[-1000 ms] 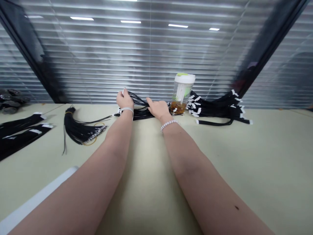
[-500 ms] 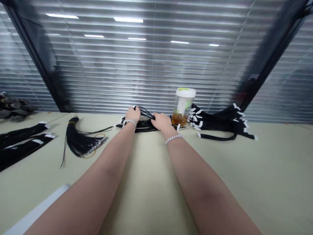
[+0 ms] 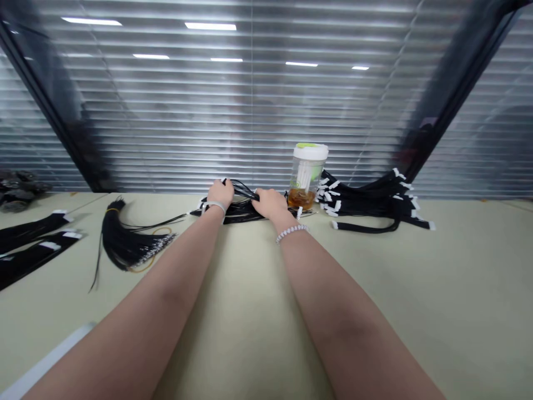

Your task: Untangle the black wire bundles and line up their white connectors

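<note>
Both my arms reach to the back of the table, where black cables (image 3: 244, 189) arch between my hands. My left hand (image 3: 220, 193) is closed around their left part. The right part is in the closed fingers of my right hand (image 3: 269, 203). More black cables (image 3: 239, 213) lie on the table beneath and between the hands, partly hidden by them. Just right of my right hand stands a clear jar (image 3: 307, 176) with a white and green lid and amber liquid at the bottom.
Black cables with white connectors (image 3: 366, 203) are heaped at the back right. To the left lies a tied black cable bundle (image 3: 127, 236), with more flat black cables (image 3: 31, 253) beyond it. Window blinds (image 3: 250, 111) rise behind the table. A white object (image 3: 50, 361) sits near front left.
The whole view has shifted slightly, so things appear a little further left. Both hands keep their grip on the black cables, nearly unchanged.
</note>
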`<state>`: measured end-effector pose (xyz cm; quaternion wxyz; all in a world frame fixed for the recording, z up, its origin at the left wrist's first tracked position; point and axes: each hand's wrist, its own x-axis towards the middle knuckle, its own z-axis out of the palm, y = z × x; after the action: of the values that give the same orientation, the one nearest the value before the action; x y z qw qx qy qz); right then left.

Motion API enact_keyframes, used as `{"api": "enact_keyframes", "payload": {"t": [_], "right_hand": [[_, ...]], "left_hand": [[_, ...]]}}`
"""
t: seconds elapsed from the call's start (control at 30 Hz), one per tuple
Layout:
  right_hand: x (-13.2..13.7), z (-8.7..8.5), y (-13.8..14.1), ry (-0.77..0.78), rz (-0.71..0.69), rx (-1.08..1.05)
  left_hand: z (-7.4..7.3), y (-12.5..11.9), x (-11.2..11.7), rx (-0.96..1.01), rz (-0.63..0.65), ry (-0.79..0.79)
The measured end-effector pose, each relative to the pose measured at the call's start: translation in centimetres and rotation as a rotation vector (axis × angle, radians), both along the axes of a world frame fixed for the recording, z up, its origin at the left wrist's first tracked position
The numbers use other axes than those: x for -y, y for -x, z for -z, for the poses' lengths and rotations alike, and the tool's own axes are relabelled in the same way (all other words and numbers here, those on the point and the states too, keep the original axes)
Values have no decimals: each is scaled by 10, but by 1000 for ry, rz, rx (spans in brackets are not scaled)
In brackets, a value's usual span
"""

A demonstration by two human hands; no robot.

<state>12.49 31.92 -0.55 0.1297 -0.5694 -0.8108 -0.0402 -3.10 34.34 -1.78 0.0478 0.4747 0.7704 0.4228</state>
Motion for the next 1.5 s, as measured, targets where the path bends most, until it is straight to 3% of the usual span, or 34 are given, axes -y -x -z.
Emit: {"api": "enact_keyframes", "payload": {"t": [1.5], "right_hand": [[-1,0,-1,4,-1,-25]], "left_hand": [[-1,0,0,-13,7,9]]}}
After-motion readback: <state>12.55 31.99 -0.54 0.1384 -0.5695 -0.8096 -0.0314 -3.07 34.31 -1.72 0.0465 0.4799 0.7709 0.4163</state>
